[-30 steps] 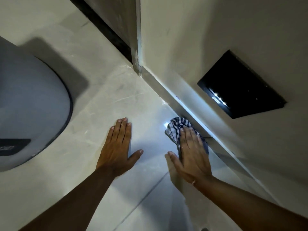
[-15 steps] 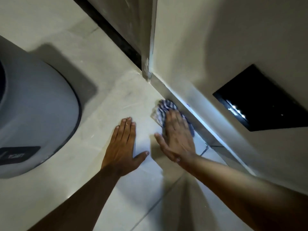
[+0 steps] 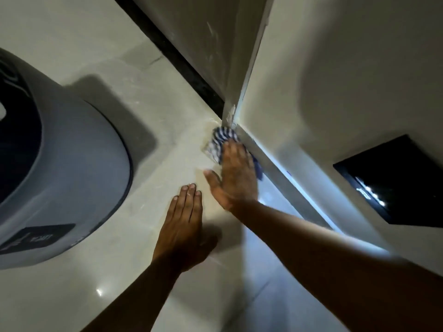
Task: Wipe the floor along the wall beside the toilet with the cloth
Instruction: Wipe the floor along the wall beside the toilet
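Note:
A blue-and-white striped cloth (image 3: 219, 140) lies bunched on the pale tiled floor (image 3: 148, 164), right at the foot of the wall (image 3: 335, 80) where it meets a corner edge. My right hand (image 3: 233, 176) presses flat on the cloth, fingers pointing toward the corner, and covers most of it. My left hand (image 3: 183, 226) rests flat on the floor just behind, fingers together, holding nothing. The grey toilet (image 3: 60, 168) bulges in at the left.
A black panel (image 3: 395, 180) sits low in the wall at the right. A dark strip (image 3: 182, 58) runs along the floor beyond the corner, under another wall face. A bright light reflection streaks the skirting (image 3: 294, 183).
My right hand has slid the cloth forward along the wall's foot up to the corner. My left hand has stayed planted on the floor.

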